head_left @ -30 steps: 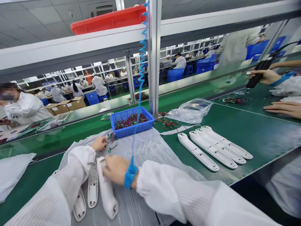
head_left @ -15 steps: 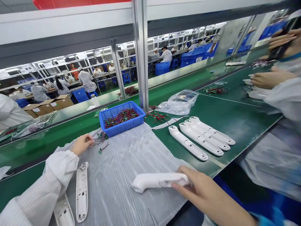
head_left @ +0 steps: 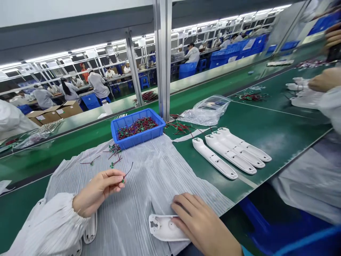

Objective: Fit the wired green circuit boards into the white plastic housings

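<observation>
My left hand [head_left: 102, 186] is closed in a pinch on a small green circuit board with a wire [head_left: 129, 170]; the dark wire sticks up past the fingertips. At the front of the sheet, my right hand [head_left: 201, 224] grips a white plastic housing half [head_left: 167, 227], which lies with its hollow side up. The hand covers its right end. Below my left sleeve, the ends of other white housing halves [head_left: 90, 229] show, partly hidden. Several loose wired boards [head_left: 115, 151] lie beyond my left hand.
A blue bin [head_left: 141, 138] of wired boards stands at the back of the wrinkled white sheet [head_left: 138, 185]. Several white housings [head_left: 215, 158] lie in a row at right, near a clear plastic bag [head_left: 205, 110]. A metal post [head_left: 163, 60] rises behind. A co-worker's hand [head_left: 326, 80] is far right.
My left hand has moved from the loose boards toward me, now with a wired board pinched. My right hand has lowered the housing onto the sheet, hollow side up.
</observation>
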Tool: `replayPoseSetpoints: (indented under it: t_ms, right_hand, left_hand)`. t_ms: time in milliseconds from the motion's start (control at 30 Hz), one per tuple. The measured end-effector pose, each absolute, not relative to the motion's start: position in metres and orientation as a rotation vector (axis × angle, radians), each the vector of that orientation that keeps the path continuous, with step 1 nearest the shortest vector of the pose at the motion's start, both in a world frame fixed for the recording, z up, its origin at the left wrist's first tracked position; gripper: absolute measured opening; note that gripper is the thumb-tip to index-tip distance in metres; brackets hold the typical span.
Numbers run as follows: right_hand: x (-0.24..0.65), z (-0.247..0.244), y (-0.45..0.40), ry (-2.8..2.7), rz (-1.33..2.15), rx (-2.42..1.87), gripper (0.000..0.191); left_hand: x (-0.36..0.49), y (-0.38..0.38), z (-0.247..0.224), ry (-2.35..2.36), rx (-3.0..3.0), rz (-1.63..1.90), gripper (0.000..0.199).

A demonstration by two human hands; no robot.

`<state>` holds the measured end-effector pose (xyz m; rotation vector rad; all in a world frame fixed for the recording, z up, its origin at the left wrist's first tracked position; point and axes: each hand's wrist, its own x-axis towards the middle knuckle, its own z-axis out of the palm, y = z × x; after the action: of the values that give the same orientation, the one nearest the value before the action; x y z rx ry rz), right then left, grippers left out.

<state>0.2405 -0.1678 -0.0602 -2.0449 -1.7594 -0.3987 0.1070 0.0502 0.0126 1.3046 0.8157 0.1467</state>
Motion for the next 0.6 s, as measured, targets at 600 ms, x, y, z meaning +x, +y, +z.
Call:
replayPoseSetpoints:
  t_ms: [600]
  right_hand:
    - [0.211, -0.024, -0.161, -0.387, 1.173, -1.076, 0.036]
  left_hand:
    - [0.084, -0.027, 0.042, 0.67, 0.935, -0.094, 0.02]
